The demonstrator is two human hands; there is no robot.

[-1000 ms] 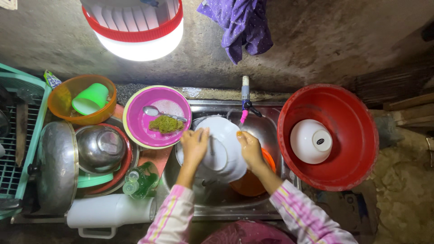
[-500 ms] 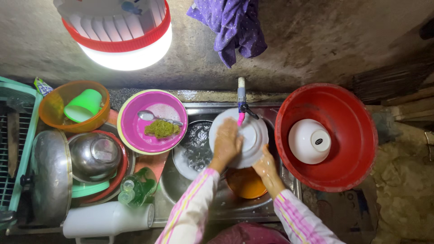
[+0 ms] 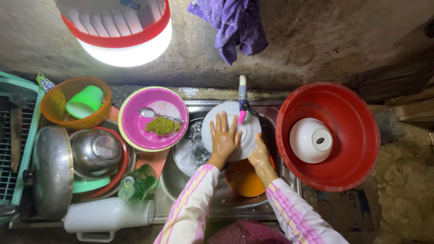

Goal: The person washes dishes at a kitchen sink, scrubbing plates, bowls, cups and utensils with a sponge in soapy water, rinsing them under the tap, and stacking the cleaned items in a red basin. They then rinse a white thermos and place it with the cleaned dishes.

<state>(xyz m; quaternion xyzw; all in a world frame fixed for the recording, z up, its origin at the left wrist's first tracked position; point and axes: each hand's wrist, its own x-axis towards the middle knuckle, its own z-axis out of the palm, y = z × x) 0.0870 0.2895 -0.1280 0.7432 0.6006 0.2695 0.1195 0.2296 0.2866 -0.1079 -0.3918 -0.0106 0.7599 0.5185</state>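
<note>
White round plate [image 3: 246, 135] now sits under the tap [image 3: 242, 97], my left hand [image 3: 224, 138] spread flat on it, right hand [image 3: 259, 156] clamped on its rim.

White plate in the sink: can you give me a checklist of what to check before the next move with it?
1. Round white plate sits under the tap with the pink spout: ok.
2. Left hand lies flat on the plate's face, fingers spread: ok.
3. Right hand grips the plate's lower rim: ok.
4. Water running from the tap: cannot tell.
5. Big red plastic basin has room beside its upturned white bowl: ok.
6. Plate free of soap: cannot tell.
</note>
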